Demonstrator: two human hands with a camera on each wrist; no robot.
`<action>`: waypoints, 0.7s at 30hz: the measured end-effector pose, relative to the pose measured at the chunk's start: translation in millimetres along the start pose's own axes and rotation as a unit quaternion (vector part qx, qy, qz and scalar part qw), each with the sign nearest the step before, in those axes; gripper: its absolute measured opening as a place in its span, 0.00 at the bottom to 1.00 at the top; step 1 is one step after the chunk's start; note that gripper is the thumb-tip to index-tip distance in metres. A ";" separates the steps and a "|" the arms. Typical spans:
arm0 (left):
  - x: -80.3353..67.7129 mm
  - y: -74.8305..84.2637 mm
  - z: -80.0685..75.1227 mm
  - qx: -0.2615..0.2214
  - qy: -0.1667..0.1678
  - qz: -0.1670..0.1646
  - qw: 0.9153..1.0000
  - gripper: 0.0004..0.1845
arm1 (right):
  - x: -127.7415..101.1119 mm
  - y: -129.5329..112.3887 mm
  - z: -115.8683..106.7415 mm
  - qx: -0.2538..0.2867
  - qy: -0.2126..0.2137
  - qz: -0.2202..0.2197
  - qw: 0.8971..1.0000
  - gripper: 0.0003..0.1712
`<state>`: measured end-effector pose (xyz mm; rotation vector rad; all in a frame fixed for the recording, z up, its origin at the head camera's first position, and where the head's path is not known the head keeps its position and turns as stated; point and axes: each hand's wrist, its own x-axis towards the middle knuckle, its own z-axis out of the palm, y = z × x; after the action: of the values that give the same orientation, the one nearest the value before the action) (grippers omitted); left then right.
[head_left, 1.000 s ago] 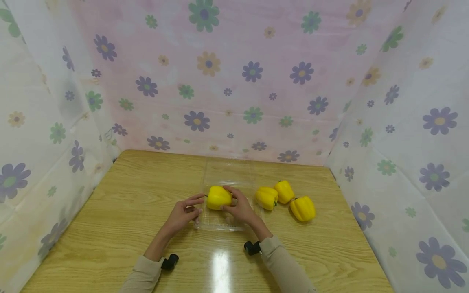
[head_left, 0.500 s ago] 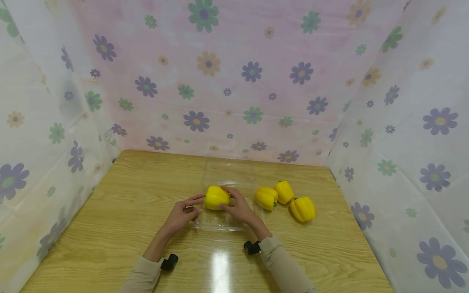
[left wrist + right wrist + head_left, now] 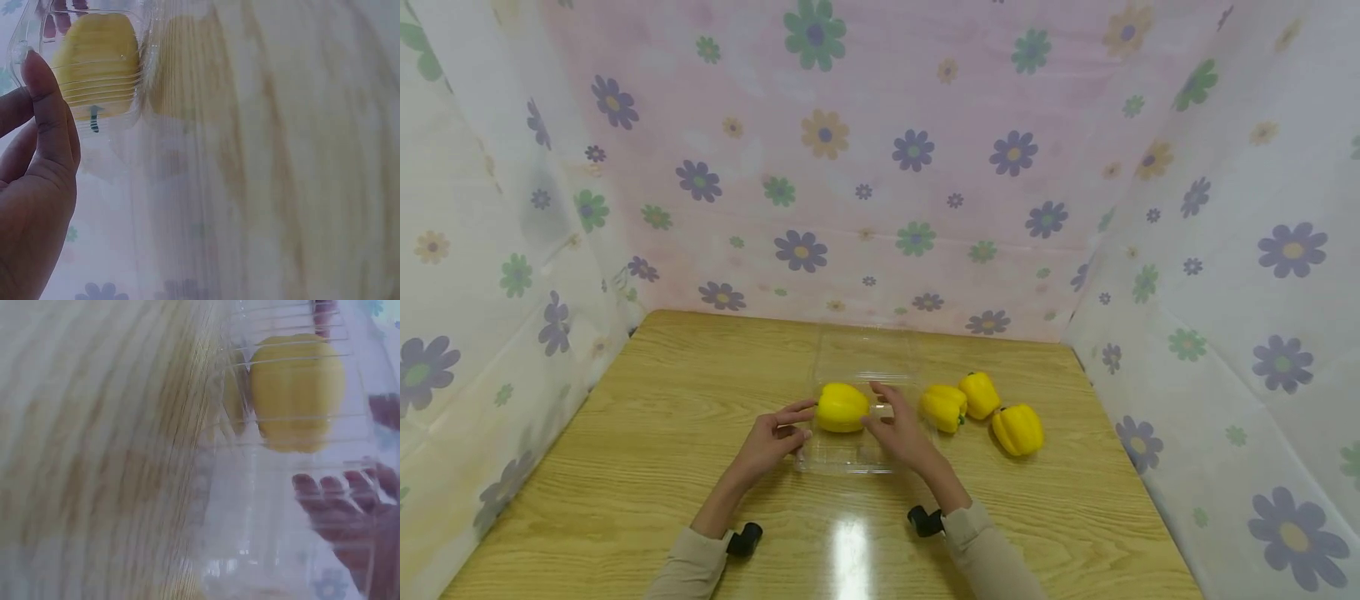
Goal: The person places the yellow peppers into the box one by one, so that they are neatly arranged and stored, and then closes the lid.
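from the head view, four yellow peppers in all. one yellow pepper (image 3: 842,407) lies in the far left part of one clear plastic container (image 3: 850,454), between the two hands. the left hand (image 3: 771,442) rests at the container's left edge, fingers loosely stretched toward the pepper, fingertips just beside it; whether they pinch the rim cannot be told here. the right hand (image 3: 901,429) hovers just right of that pepper, over the container, fingers relaxed and spread a little, holding nothing; its fingertips are close to the pepper but contact cannot be told. three more peppers sit in a group to the right of the right hand: the nearest pepper (image 3: 944,407), the far pepper (image 3: 980,393) touching it, and the rightmost pepper (image 3: 1018,428) a bit apart. one wooden table (image 3: 625,450) carries everything. a flowered curtain (image 3: 865,150) stands behind and at both sides.

from the left wrist view, the left hand (image 3: 34,187) has straight fingers (image 3: 44,106) against the container's clear wall (image 3: 134,75), with the yellow pepper (image 3: 97,62) just beyond them inside, stem toward the hand.

from the right wrist view, blurred; the yellow pepper (image 3: 297,390) shows through the ribbed clear plastic, and fingers (image 3: 340,506) lie on the other side of the plastic below it. which hand they belong to i cannot tell.
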<state>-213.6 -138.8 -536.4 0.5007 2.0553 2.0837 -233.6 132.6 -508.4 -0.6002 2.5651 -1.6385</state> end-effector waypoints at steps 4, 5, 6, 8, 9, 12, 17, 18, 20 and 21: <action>-0.2 -1.4 -0.4 -0.002 -0.003 0.005 1.000 0.22 | -12.3 1.3 -4.4 0.007 0.052 -0.045 0.998 0.29; -0.3 -1.5 -0.5 -0.002 -0.003 0.006 1.000 0.22 | -15.7 2.5 -6.2 0.005 0.068 -0.060 0.996 0.28; -0.5 -1.4 -0.5 -0.001 -0.003 0.005 1.000 0.22 | -19.4 3.9 -8.2 0.004 0.086 -0.075 0.993 0.26; 0.2 -1.5 -0.5 0.001 -0.003 0.006 1.000 0.22 | -26.6 7.1 -13.3 -0.004 0.124 -0.101 0.987 0.23; 0.3 -1.4 -0.6 0.002 -0.003 0.005 1.000 0.22 | -30.2 8.9 -15.9 -0.011 0.146 -0.111 0.983 0.22; 0.6 -1.1 -0.7 0.009 0.000 -0.001 1.000 0.22 | -39.4 12.0 -24.9 -0.037 0.216 -0.121 0.968 0.20; 2.4 1.2 1.4 0.023 0.005 -0.016 1.000 0.22 | -46.4 24.0 -49.1 -0.069 0.278 -0.101 0.953 0.19; 2.8 1.5 1.6 0.026 0.006 -0.018 0.999 0.22 | -46.8 28.4 -54.9 -0.072 0.276 -0.096 0.954 0.20; 3.4 1.5 1.5 0.026 0.004 -0.020 0.999 0.21 | -47.7 37.9 -65.2 -0.078 0.266 -0.086 0.957 0.22; 3.7 1.3 1.4 0.026 0.003 -0.020 0.999 0.21 | -48.3 41.7 -69.9 -0.084 0.257 -0.077 0.960 0.23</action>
<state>-216.3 -136.3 -534.6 0.4574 2.1088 2.0171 -218.0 224.8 -522.5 -0.4359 3.1180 -1.8419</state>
